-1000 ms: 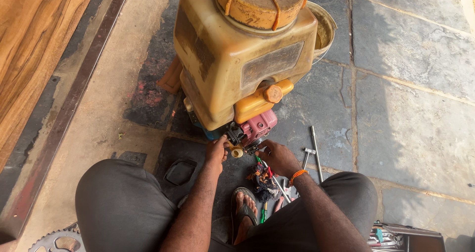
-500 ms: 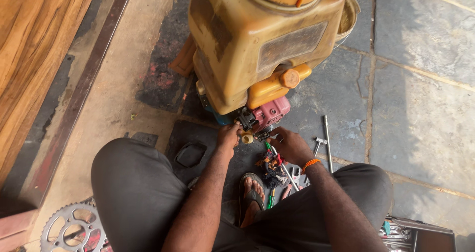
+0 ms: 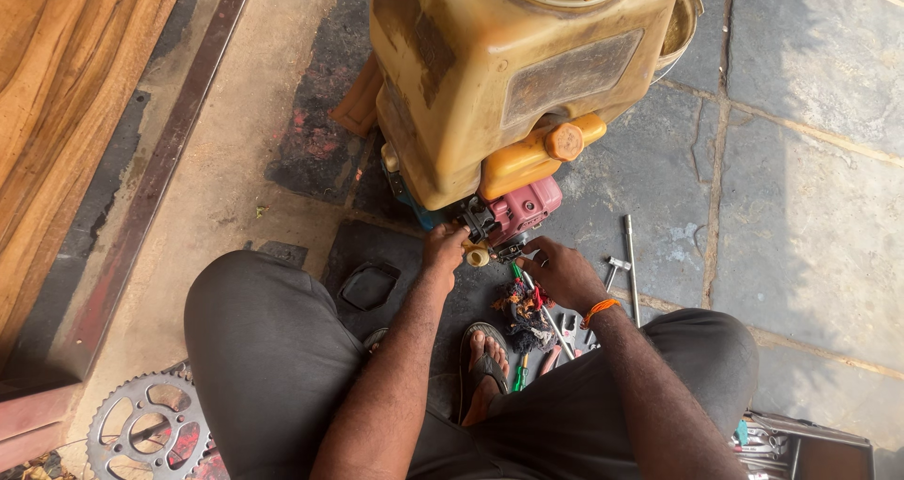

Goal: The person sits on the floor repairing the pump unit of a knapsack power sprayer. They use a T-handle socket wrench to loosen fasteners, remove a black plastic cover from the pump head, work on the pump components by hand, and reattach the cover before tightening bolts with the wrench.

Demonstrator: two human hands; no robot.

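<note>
A grimy yellow tank sprayer (image 3: 508, 75) stands on the floor in front of me, with a small red engine (image 3: 523, 209) under it. My left hand (image 3: 443, 252) grips a small round cream-coloured part (image 3: 476, 254) at the engine's lower edge. My right hand (image 3: 563, 271), with an orange band on the wrist, rests against the engine just to the right of that part; whether it holds anything is hidden. Below the hands lies a bundle of coloured wires and small tools (image 3: 525, 306).
A T-handled metal wrench (image 3: 629, 259) lies on the stone floor to the right. A black mat (image 3: 377, 273) with a rubber piece sits under my left arm. A toothed sprocket (image 3: 141, 428) lies bottom left, an open toolbox (image 3: 800, 442) bottom right, a wooden door (image 3: 66, 113) at left.
The view has shifted so the sprayer and my hands sit further right and higher. Both hands stay at the engine's lower edge.
</note>
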